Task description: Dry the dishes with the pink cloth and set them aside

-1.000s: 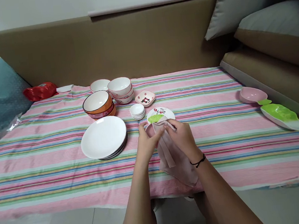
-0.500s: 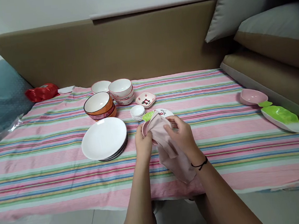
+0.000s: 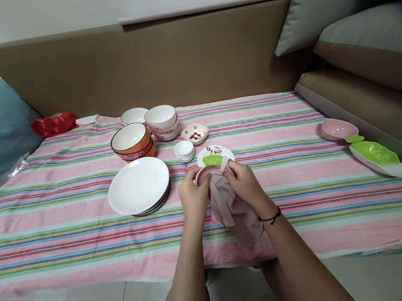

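Note:
A pink bowl (image 3: 203, 173) with a bright green leaf-shaped handle is held up over the striped cloth. My left hand (image 3: 194, 193) grips its left rim, fingers closed with the thumb inside. On the other side my right hand (image 3: 244, 182) pinches a pale pink cloth (image 3: 234, 209) against the bowl's right rim. The cloth drapes over the near side and hangs down, hiding most of the bowl. Just behind it lies a white plate (image 3: 222, 150) with red flowers, partly covered by the bowl's green handle.
A stack of white plates (image 3: 138, 186) stands left of my hands. Behind are orange bowls (image 3: 131, 141), white bowls (image 3: 162, 118), small white dishes (image 3: 184, 150) and a square patterned dish (image 3: 195, 133). Far right lie another pink bowl (image 3: 338, 129) and a green leaf-shaped dish (image 3: 379, 158).
The pink bowl has tilted and its green handle has shifted right and down. The cloth has been drawn toward the right rim, baring more of the bowl and the flowered plate.

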The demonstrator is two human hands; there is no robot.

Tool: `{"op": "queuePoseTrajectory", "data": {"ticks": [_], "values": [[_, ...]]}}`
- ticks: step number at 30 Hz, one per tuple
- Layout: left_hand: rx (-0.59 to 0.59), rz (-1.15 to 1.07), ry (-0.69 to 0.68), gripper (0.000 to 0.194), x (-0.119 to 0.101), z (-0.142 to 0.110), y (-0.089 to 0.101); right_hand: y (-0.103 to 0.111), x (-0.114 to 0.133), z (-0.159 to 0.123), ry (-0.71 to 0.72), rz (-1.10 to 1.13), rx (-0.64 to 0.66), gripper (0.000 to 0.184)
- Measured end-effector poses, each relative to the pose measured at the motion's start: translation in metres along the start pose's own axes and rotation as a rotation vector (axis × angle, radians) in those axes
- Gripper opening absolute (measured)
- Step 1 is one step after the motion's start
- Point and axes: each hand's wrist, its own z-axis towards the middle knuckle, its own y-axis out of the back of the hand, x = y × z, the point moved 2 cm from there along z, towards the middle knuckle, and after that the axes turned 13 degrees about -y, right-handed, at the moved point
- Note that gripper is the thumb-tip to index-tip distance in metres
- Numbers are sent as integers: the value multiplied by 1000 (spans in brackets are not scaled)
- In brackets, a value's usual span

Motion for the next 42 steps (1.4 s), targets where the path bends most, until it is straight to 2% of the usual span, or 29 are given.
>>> {"op": "queuePoseTrajectory", "data": {"ticks": [2,4,7,9,11,16,18,24,27,29,32,34,36,39,42], "values": [[-12,-5,6,17,1,0,0,-3,2,-1,12,144,101,12],[-11,-15,-5,16,1,0,-1,-6,5,-3,-5,211,129,24],[10,-27,-61,15,-2,-1,-2,-7,5,-4,-102,102,-46,25],[26,-49,-82,17,-4,-2,-2,-4,4,-4,-132,23,-161,38],[34,-87,-72,20,-6,-3,-3,-1,2,-3,-108,5,-177,44],[-23,-151,-26,22,-7,-1,0,4,-5,-1,-31,51,-52,33],[-30,-166,-27,23,-8,0,1,4,-5,-1,-37,83,-56,35],[169,-108,-79,49,-10,-1,0,3,-3,-4,-169,51,-268,54],[170,-120,-75,49,-10,-2,-1,4,-1,-5,-174,8,-340,60],[114,-131,-50,48,-8,-3,-2,4,0,-5,-131,14,-316,58],[-16,-117,6,48,-6,-3,0,1,0,-4,-69,53,-151,46],[-46,-115,4,48,-6,-3,1,-2,-1,-3,-86,105,-73,37],[2,-138,-30,48,-6,-3,2,-5,-2,-3,-151,186,-63,34],[109,-153,-82,49,-6,-4,0,-10,-5,-4,-248,343,-25,41],[155,-135,-80,44,-8,-6,-4,-13,-8,-5,-299,453,40,45]]}}
